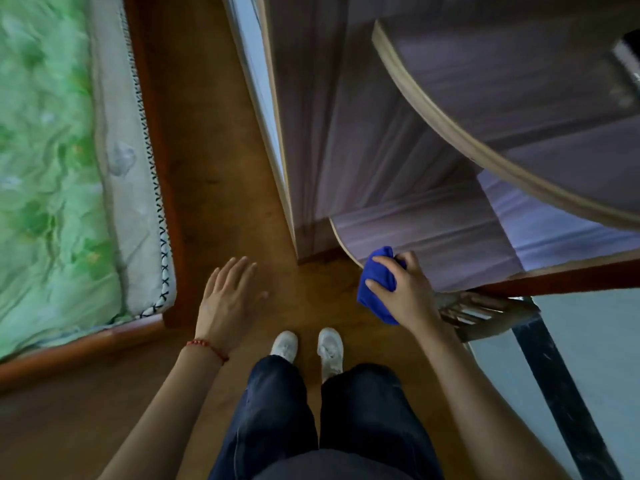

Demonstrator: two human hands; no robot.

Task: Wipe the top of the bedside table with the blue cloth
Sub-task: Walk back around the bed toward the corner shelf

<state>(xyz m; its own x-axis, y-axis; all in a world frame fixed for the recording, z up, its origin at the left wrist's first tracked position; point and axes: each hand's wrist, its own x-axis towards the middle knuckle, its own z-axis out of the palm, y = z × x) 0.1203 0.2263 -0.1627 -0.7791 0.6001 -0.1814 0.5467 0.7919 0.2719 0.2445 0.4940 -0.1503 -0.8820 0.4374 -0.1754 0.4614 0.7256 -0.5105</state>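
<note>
Blue cloth (376,284) sits bunched into a wad inside your right hand (405,292), fingers curled over its top and thumb wrapped around the far side, so the hand is closed firmly on it. Holding it balled like this keeps it compact for carrying, though you would likely need to flatten it for wiping. Just beyond the cloth, touching or nearly touching it, is the curved pale edge of a purple-grey wooden surface (433,237); whether this is the bedside table you cannot tell, as the picture is blurred and steeply angled. Behind your wrist stands a dark chair back (485,313). Across from the grip, your left hand (228,299) floats over the brown floor (214,168) with fingers spread and nothing in it, probably for balance; a red bead bracelet (207,346) circles that wrist. Below the cloth, your white shoes (308,348) and dark trousers stand on the floor. Farthest from the grip lies a bed with a green cover (52,168). Wiping appears not yet begun.
</note>
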